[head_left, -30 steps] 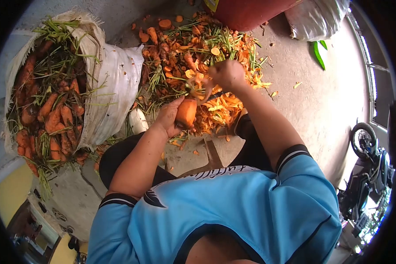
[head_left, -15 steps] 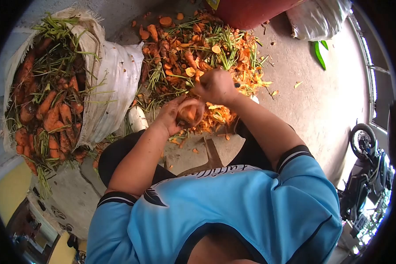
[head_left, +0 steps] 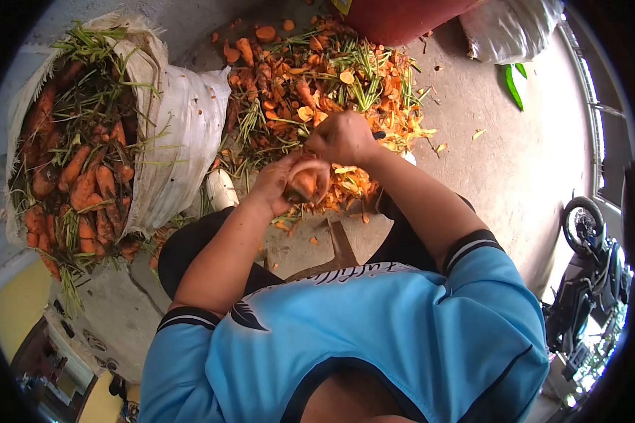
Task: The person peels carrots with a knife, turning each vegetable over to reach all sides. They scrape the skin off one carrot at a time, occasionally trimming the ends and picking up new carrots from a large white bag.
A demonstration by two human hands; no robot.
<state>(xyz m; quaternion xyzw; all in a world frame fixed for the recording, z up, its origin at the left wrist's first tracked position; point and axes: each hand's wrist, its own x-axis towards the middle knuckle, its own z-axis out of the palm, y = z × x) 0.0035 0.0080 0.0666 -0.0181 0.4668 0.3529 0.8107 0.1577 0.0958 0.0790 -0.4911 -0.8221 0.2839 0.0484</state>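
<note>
In the head view, my left hand [head_left: 274, 182] is wrapped round a carrot [head_left: 306, 182], whose orange end shows between thumb and fingers. Close by, my right hand [head_left: 347, 138] is a closed fist, its fingers touching or almost touching the carrot's far end. From the heel of that fist pokes the end of a black handle [head_left: 379, 135]; the blade or head of this tool is hidden. Beyond and below both hands lies a heap of carrot peelings [head_left: 353, 185], cut pieces and green stems on the floor.
At the left, an open white sack [head_left: 183, 120] holds several unpeeled carrots with stems. A red container [head_left: 395, 21] stands behind the heap, with a white bag [head_left: 511, 32] to its right. Green leaves [head_left: 513, 88] lie on the concrete floor. A motorcycle [head_left: 589, 275] is at far right.
My right fist has shifted slightly left and closer to my left hand. The left hand and its carrot have barely moved, and the surroundings look the same.
</note>
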